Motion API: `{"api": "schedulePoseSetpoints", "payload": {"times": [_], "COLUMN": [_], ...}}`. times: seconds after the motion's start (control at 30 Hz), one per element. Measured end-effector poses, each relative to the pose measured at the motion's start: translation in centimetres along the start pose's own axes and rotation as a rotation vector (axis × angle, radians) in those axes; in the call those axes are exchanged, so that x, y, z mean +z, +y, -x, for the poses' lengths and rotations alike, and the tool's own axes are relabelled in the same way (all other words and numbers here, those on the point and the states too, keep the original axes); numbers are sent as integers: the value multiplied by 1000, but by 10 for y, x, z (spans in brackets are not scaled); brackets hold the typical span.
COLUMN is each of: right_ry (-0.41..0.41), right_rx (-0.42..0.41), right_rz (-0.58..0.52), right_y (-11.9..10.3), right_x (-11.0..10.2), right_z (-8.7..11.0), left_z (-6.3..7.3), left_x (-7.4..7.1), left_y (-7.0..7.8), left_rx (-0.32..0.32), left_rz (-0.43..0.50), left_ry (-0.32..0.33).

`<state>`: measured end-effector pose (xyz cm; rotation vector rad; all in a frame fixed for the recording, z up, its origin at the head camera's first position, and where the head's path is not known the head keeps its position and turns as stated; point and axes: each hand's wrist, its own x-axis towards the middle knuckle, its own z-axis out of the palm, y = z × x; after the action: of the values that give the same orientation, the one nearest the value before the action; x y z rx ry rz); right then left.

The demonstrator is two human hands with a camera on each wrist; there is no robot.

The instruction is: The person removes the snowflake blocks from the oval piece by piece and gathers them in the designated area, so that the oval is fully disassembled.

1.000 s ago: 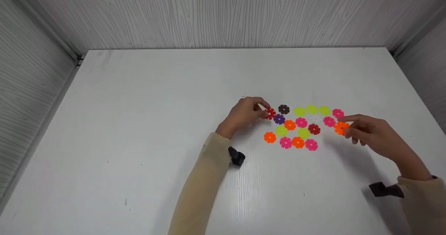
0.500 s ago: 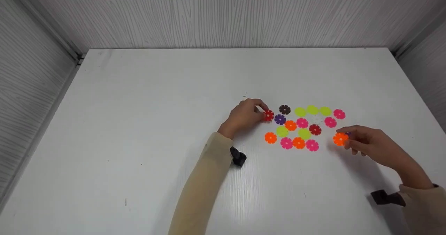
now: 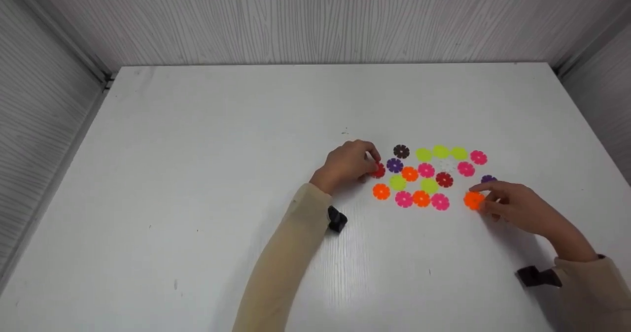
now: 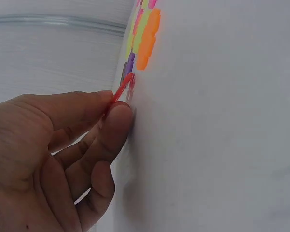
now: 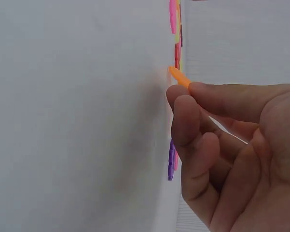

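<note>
My left hand (image 3: 347,163) pinches a red notched flower disc (image 3: 378,170) between thumb and finger at the left side of a group of discs; the left wrist view shows the red disc (image 4: 121,88) tilted, its far edge at or near the table. My right hand (image 3: 515,205) pinches an orange flower disc (image 3: 473,200) to the right of the group. Seen from the right wrist, that orange disc (image 5: 179,77) is tilted too, with its lower edge close to the table. A purple disc (image 3: 488,179) lies just behind the right hand's fingers, partly hidden by them.
Between the hands lie several flat discs: a brown one (image 3: 401,151), another purple one (image 3: 395,165), a dark red one (image 3: 444,179), a white one (image 3: 447,164), and several pink, orange and yellow-green ones. Grey wood-grain walls (image 3: 315,21) bound the white table (image 3: 197,164).
My right hand has brought the orange disc nearer and slightly left, uncovering the purple disc. My left hand has shifted the red disc slightly nearer and left, apart from the purple one beside it.
</note>
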<state>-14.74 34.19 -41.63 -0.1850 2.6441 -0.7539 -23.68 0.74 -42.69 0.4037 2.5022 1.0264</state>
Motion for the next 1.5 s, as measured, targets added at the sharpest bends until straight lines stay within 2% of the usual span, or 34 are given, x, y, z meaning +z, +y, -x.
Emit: {"api": "schedulePoseSetpoints", "payload": {"times": [0.23,0.43,0.63,0.7,0.8,1.13,1.5], "right_ry": [-8,-13,-17,-24,-26,-2,6], "right_rx": [11,28,35,40,39,44,41], "right_rz": [3,29,31,33,44,95,136], "right_y": [-6,-12,-14,-14,-15,-20,-21], "right_x": [2,4,8,9,9,8,8], "right_z": [-9,-13,-11,-10,-10,-9,-10], "left_z": [0,3,9,11,14,15,15], "left_x": [2,5,2,0,-2,1,1], "left_y": [3,3,7,7,5,-3,-3], "left_rx": [11,23,-26,-22,-4,20,18], "left_rz": [-110,-137,-183,-196,-189,-144,-143], "left_ry": [12,32,-20,-39,-41,15,3]}}
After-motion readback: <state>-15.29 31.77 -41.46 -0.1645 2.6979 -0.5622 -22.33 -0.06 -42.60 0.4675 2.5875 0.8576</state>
